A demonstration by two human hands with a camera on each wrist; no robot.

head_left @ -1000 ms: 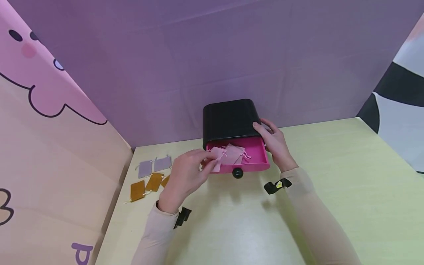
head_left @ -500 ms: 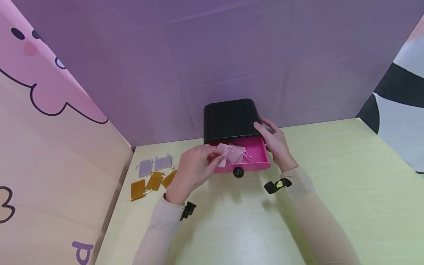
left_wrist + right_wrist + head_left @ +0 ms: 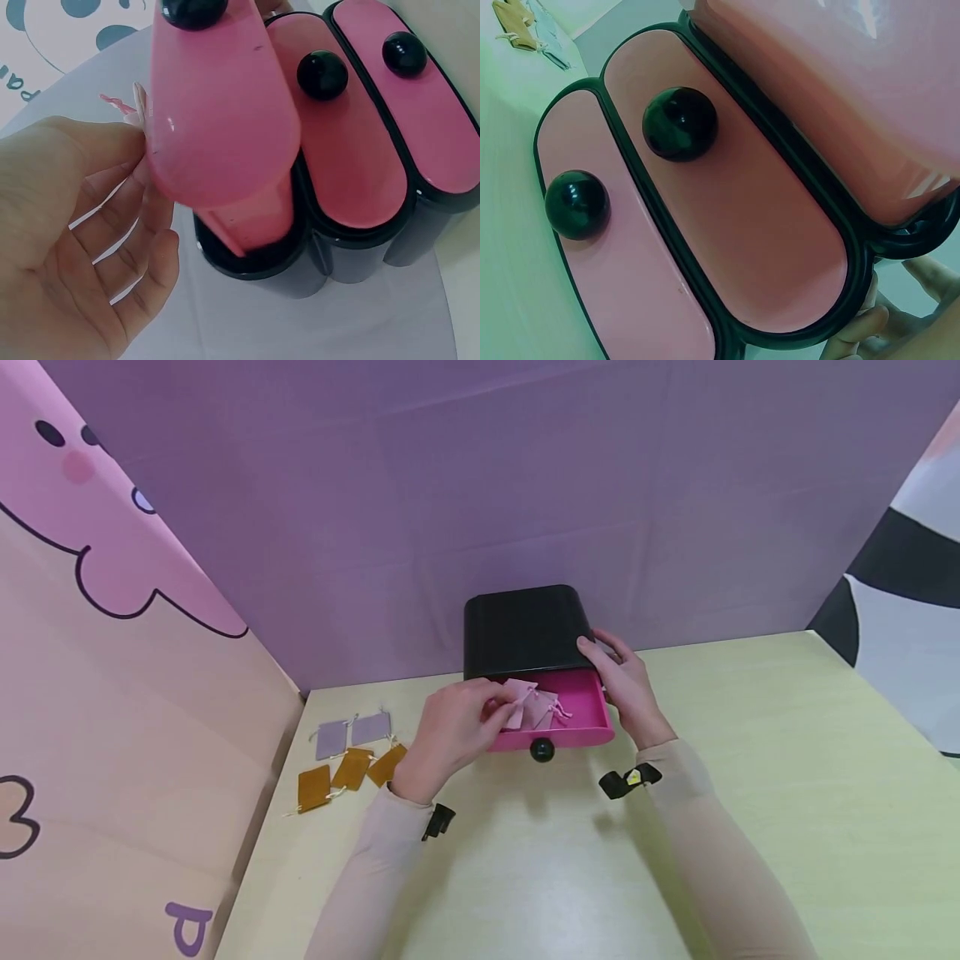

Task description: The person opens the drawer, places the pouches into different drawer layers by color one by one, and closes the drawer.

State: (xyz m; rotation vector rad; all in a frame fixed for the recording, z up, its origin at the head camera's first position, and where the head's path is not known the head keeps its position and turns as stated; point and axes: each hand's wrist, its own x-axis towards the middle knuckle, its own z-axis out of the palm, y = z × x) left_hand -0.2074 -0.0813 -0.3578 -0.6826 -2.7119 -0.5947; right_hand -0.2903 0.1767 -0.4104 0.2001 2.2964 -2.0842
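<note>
"Starting with the left hand (image 3: 450,722): holding what?"

"Pinching one pink drawstring pouch (image 3: 521,687) between thumb and fingertips; remaining fingers loosely bent, slightly apart. Held at the left part of the top drawer (image 3: 583,697), near the front."

"And the right hand (image 3: 626,681)?"

"Gripping the black casing (image 3: 521,631) by the right side: thumb on the upper edge, fingers against the side, partly hidden."

"Describe the casing, please."

"One three-drawer unit, standing at the back edge of the counter (image 3: 555,877), just before a purple backdrop (image 3: 450,485). Top drawer: bright pink, round black knob (image 3: 542,750), pulled part way out. Middle drawer (image 3: 345,157) and bottom drawer (image 3: 431,127): closed, likewise pink and knobbed."

"Contents of the top drawer?"

"More pink pouches (image 3: 544,706), overlapping, pink cords toward the right, close by the pinched one. Exact count unclear."

"Elsewhere on the counter?"

"Two lilac pouches (image 3: 331,740), side by side near the back left corner. Three mustard pouches (image 3: 313,789), pale-corded, in a loose row just in front, toward the left edge."

"Worn items?"

"One black strap (image 3: 441,820) at each wrist, with pale sleeves (image 3: 727,835)."
</note>
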